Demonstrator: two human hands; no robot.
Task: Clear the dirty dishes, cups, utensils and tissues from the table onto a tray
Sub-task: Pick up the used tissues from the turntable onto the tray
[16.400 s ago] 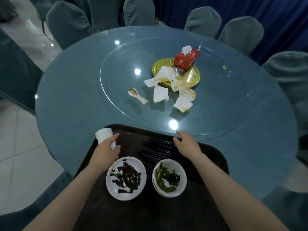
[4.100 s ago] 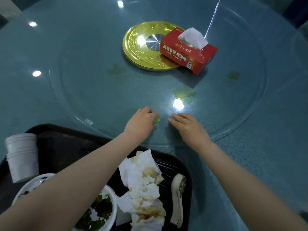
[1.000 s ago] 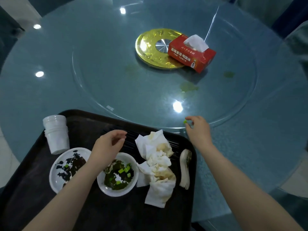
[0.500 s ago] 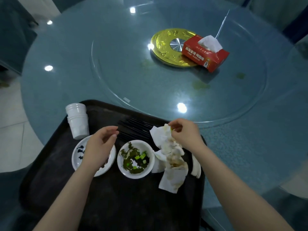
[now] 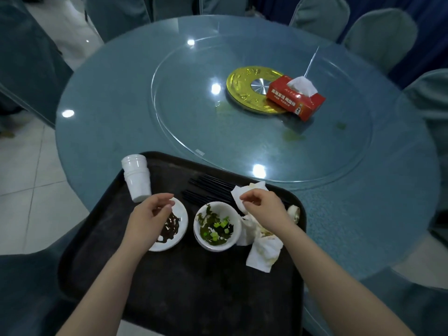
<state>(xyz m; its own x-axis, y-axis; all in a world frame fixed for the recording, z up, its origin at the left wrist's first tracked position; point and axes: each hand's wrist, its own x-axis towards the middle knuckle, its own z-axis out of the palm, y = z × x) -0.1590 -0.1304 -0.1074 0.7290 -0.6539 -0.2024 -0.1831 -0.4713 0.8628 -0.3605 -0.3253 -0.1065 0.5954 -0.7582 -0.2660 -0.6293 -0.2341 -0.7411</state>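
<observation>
Tissues: crumpled, stained heap on the right part of the tray, long axis running near-to-far; upper end lies directly under the right hand.
Right hand: hovers over the far end of the heap, fingers curled in, tips pointing left; nothing visibly pinched, though contact with the paper below cannot be told.
Bowl: green scraps inside, just left of the tissues, between the two hands; right hand is the nearer.
Plate: dark sauce smears, partly covered by the left hand.
Left hand: above the plate, fingers loosely curled, holding nothing seen.
Cups: white stack, far-left tray corner.
Chopsticks: dark bundle at the tray's far edge.
Spoon: at the right rim, beyond the tissues.
Counter: bears a red tissue box and a gold disc, well apart from both hands.
Judgement: dirty items appear all on the tray.
</observation>
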